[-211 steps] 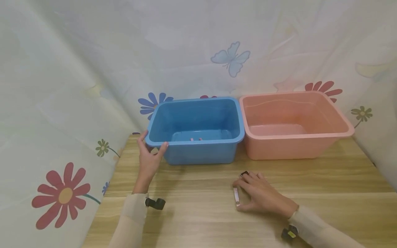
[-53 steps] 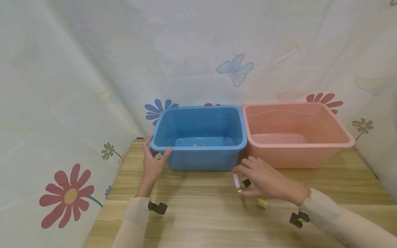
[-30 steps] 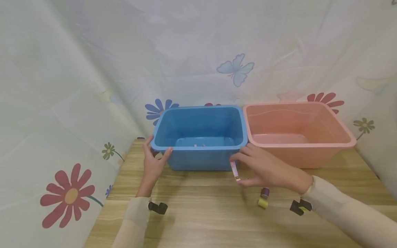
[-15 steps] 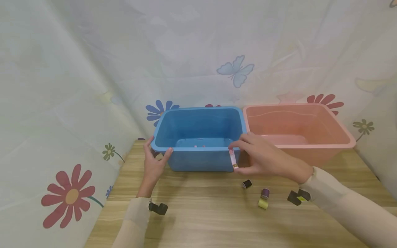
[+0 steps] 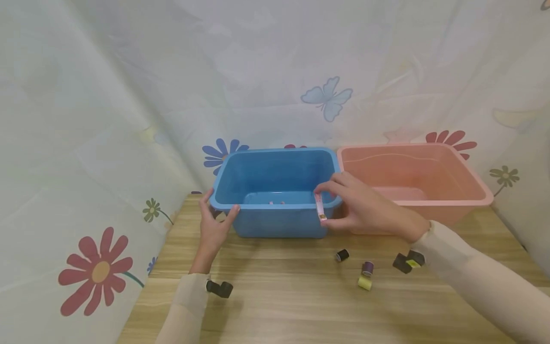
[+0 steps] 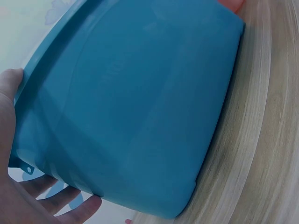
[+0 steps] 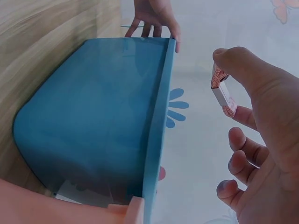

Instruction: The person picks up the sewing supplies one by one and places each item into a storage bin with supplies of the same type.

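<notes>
My right hand (image 5: 363, 205) pinches a small pink-and-white folded bundle with a white paper band (image 5: 320, 207) between thumb and forefinger. In the right wrist view the other fingers are apart from the bundle (image 7: 223, 93). It is raised at the front right of the blue plastic tub (image 5: 279, 223), near its rim. My left hand (image 5: 213, 233) holds the tub's front left corner, thumb at the front rim and fingers round the side. Two tiny pinkish bits (image 5: 282, 202) show on the tub's floor, mostly hidden by the front wall.
A pink tub (image 5: 412, 210) stands right beside the blue one. On the wooden table (image 5: 275, 296) lie a black thread spool (image 5: 342, 255), a purple spool (image 5: 367, 268) and a yellow spool (image 5: 364, 283). A flower-patterned curtain (image 5: 258, 71) hangs behind.
My right hand has lifted the banded bundle from the table up to the blue tub's front right rim, uncovering the black, purple and yellow spools. The left hand keeps its hold.
</notes>
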Action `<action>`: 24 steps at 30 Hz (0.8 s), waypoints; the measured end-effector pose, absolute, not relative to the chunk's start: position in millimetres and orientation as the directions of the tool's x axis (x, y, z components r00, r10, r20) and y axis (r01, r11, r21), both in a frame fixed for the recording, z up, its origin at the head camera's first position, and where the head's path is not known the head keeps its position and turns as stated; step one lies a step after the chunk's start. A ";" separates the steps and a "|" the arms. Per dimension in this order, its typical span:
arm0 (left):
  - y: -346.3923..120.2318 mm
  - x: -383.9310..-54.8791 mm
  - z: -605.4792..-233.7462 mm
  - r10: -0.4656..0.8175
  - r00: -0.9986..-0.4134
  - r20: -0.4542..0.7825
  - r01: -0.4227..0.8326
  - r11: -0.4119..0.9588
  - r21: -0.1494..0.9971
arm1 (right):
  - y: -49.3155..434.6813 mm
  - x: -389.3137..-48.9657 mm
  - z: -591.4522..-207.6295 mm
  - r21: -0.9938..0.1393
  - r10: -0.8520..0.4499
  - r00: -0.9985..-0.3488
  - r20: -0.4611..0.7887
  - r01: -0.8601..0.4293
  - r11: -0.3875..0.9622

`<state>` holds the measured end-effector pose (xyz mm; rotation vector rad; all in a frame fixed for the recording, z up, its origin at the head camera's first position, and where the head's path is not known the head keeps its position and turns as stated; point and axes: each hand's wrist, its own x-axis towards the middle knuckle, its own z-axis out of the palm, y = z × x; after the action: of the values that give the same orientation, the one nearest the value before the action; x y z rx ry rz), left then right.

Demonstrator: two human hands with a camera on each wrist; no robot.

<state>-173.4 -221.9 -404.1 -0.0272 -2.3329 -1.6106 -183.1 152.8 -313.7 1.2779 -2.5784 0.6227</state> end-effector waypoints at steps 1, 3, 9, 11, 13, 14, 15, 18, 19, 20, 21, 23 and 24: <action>-222.1 -173.3 -404.3 -0.157 -0.953 0.260 0.187 0.370 0.910 | 152.3 -183.9 -312.1 -0.294 -0.709 -0.614 0.347 -0.789 0.539; -222.0 -172.9 -404.0 -0.162 -0.953 0.257 0.183 0.370 0.911 | 150.9 -186.2 -309.1 -0.312 -0.707 -0.619 0.343 -0.785 0.536; -222.3 -173.0 -403.5 -0.164 -0.956 0.242 0.167 0.374 0.912 | 147.8 -196.3 -301.1 -0.286 -0.713 -0.591 0.377 -0.807 0.518; -222.4 -173.0 -403.6 -0.165 -0.957 0.237 0.162 0.374 0.913 | 146.7 -199.0 -298.7 -0.278 -0.712 -0.591 0.379 -0.807 0.521; -222.2 -172.7 -403.9 -0.168 -0.957 0.236 0.158 0.377 0.913 | 145.5 -201.7 -296.2 -0.271 -0.711 -0.597 0.372 -0.802 0.532; -222.2 -172.5 -403.9 -0.170 -0.957 0.237 0.159 0.378 0.912 | 144.9 -203.1 -295.0 -0.269 -0.710 -0.600 0.368 -0.800 0.536; -222.2 -172.4 -404.0 -0.170 -0.956 0.240 0.162 0.377 0.912 | 144.3 -204.5 -293.8 -0.270 -0.710 -0.603 0.363 -0.798 0.539; -222.3 -172.7 -404.4 -0.165 -0.955 0.247 0.171 0.375 0.911 | 142.4 -208.7 -289.9 -0.272 -0.711 -0.610 0.350 -0.792 0.546; -222.4 -173.0 -404.6 -0.162 -0.955 0.250 0.175 0.375 0.910 | 141.7 -209.8 -288.4 -0.274 -0.711 -0.613 0.345 -0.790 0.549; -222.7 -173.3 -404.9 -0.159 -0.955 0.251 0.177 0.374 0.911 | 140.7 -211.1 -286.6 -0.270 -0.711 -0.615 0.340 -0.788 0.553; -222.9 -173.7 -405.4 -0.157 -0.955 0.252 0.179 0.373 0.911 | 139.5 -212.2 -284.7 -0.268 -0.712 -0.618 0.334 -0.786 0.557; -223.5 -174.3 -406.2 -0.157 -0.955 0.251 0.179 0.371 0.911 | 137.0 -214.9 -281.0 -0.268 -0.716 -0.621 0.319 -0.784 0.560; -223.7 -174.6 -406.7 -0.157 -0.955 0.251 0.179 0.370 0.912 | 135.8 -216.2 -279.1 -0.269 -0.715 -0.627 0.309 -0.778 0.567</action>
<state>-174.6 -223.7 -406.7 -0.0196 -2.3393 -1.6135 -216.2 135.8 -279.1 1.2648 -2.6317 0.5739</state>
